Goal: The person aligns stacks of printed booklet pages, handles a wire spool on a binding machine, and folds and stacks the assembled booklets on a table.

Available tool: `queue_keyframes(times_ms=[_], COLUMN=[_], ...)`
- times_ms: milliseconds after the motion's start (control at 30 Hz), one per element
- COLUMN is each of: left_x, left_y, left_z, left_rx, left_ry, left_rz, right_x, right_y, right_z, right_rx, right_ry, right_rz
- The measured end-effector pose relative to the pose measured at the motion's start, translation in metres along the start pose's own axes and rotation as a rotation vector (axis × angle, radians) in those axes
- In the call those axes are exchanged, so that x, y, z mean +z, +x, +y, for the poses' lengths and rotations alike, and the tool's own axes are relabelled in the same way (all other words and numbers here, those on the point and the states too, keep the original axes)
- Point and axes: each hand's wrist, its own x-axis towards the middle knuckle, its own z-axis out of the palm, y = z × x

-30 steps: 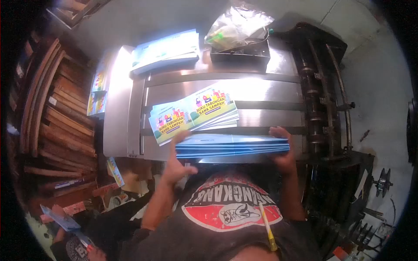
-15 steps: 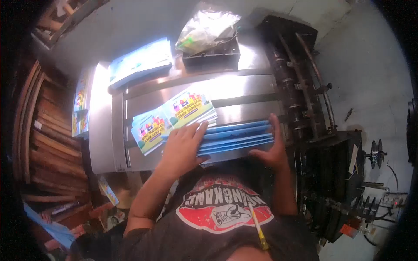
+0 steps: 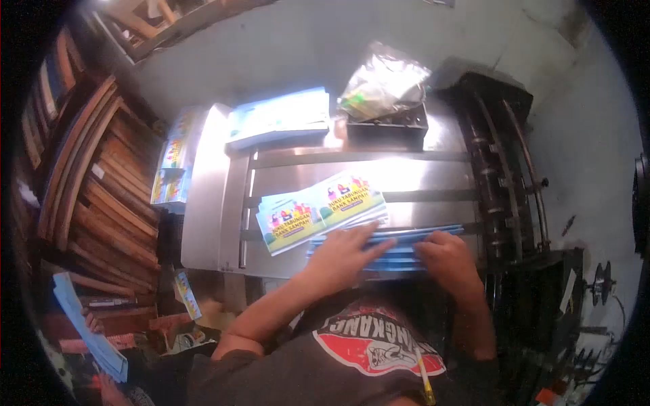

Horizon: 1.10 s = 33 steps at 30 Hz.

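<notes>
A row of light-blue folded booklets [image 3: 399,260] lies along the near side of the metal table. Over its left part rests my left hand [image 3: 344,262], fingers across the far edges and thumb pointing right, gripping the booklets. My right hand [image 3: 448,262] is curled with its fingertips closed on the right part of the row. Just beyond the left hand lie two overlapping piles of printed booklets, a left pile [image 3: 288,227] and a right pile [image 3: 352,201], covers up, marked "BUKU TABUNGAN BANK SAMPAH". The undersides of both hands are hidden.
At the back of the metal table [image 3: 217,223] stand a stack of pale-blue sheets [image 3: 281,115] and a dark box [image 3: 386,134] topped by a plastic bag [image 3: 386,81]. Machine rollers [image 3: 487,155] line the right side. Lower left, another person's hand [image 3: 93,321] holds blue sheets [image 3: 84,328].
The camera view has shifted. My right hand has gone from spread at the row's end to curled onto it, and my left hand has slid further over the booklets, which look more compressed.
</notes>
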Motion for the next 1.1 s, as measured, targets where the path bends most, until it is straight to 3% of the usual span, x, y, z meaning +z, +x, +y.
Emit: queue_keyframes(times_ms=[100,200,300,367,467,700,800,833,900,967,1100], left_x=[0.004,0.004,0.003,0.002,0.004,-0.009,-0.006,-0.006,-0.005,-0.007,-0.007], left_y=[-0.004,-0.006,-0.004,-0.003,0.0,0.006,0.006,0.006,0.007,0.01,0.01], left_z=[-0.005,-0.001,-0.001,0.001,-0.002,-0.002,-0.003,-0.003,-0.002,-0.002,-0.002], left_rx=[0.126,0.09,0.04,0.027,0.001,0.016,0.026,0.018,0.009,0.019,0.015], left_ry=[0.038,0.04,0.004,-0.036,0.016,-0.002,0.023,0.017,0.007,0.009,-0.008], left_rz=[0.056,0.081,0.033,-0.018,-0.03,-0.061,-0.038,-0.027,-0.02,0.023,0.003], right_x=[-0.006,-0.01,-0.003,0.004,0.008,0.013,0.014,0.002,-0.011,-0.018,-0.012], right_y=[0.009,0.014,0.019,0.022,0.027,0.017,0.012,0.021,0.025,0.021,0.024], right_z=[-0.001,-0.003,0.003,-0.002,0.002,0.01,0.018,0.018,0.02,0.026,0.03], right_rx=[0.024,0.012,-0.055,-0.228,-0.341,-0.361,-0.172,0.004,0.189,0.079,0.1], right_ry=[0.032,0.035,0.054,-0.158,-0.228,-0.304,-0.025,-0.286,-0.545,-0.154,-0.008], right_rz=[-0.062,-0.16,-0.145,-0.008,0.067,0.054,0.159,0.382,0.597,0.357,0.124])
